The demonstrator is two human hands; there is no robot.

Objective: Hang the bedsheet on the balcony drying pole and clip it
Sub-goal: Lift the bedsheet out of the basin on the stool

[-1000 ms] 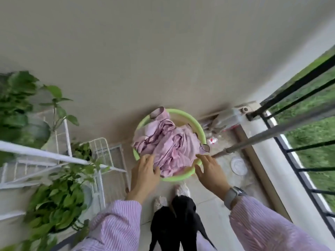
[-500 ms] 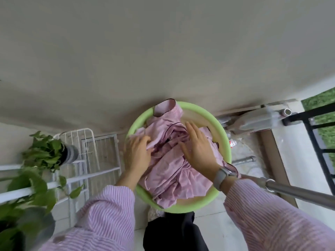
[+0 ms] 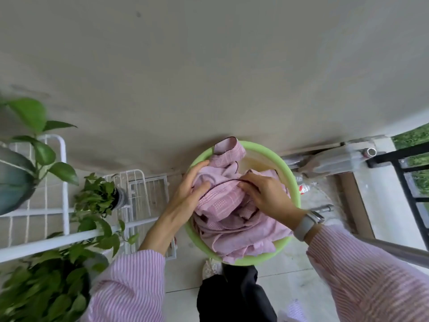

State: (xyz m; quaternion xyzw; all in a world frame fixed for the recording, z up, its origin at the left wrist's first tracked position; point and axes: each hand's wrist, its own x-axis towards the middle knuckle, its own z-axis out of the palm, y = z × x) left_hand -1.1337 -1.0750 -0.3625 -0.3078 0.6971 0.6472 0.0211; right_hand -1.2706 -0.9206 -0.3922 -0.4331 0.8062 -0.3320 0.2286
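Observation:
A crumpled pink bedsheet (image 3: 234, 228) with a dark piped edge fills a light green basin (image 3: 291, 177) on the balcony floor. My left hand (image 3: 189, 194) grips a fold of the sheet at the basin's left side, thumb pressed into the cloth. My right hand (image 3: 267, 194), with a grey watch on the wrist, pinches the dark hem near the middle of the heap. A metal drying pole (image 3: 394, 248) runs in from the right edge, just above my right sleeve.
White wire racks (image 3: 141, 189) holding potted green plants (image 3: 97, 198) stand to the left. A black railing (image 3: 411, 177) lines the right side, with grass beyond. A grey wall rises behind the basin. A small red-and-white packet (image 3: 304, 188) lies on the floor beside the basin.
Both hands went from the basin's near rim into the heap. The left hand has shifted up to the left fold, and the right hand now pinches the dark hem.

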